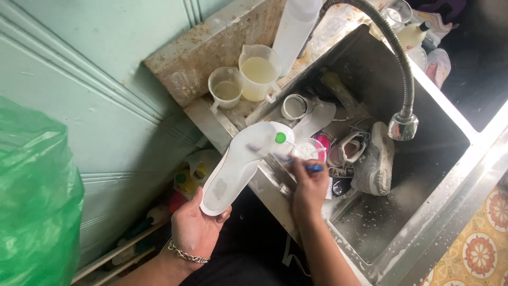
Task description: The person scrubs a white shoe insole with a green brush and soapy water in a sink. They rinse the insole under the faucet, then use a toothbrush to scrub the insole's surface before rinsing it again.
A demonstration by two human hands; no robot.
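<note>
My left hand (197, 226) holds a white shoe insole (238, 167) by its heel end, tilted up toward the sink edge. My right hand (309, 186) grips a blue-handled toothbrush (302, 163), whose head rests against the insole near the toe. Just behind the brush sits a small clear cup of white powder (307, 150). A white lid with a green dot (280, 137) lies beside the insole's toe. A grey and white sneaker (373, 161) lies in the steel sink (450, 159).
A flexible metal faucet hose (400, 69) hangs over the sink. Two measuring cups (258, 71) with cloudy liquid and a tall white bottle (295, 29) stand on the rusty ledge. A green plastic bag (37, 196) fills the left. Bottles sit on a low shelf (159, 212).
</note>
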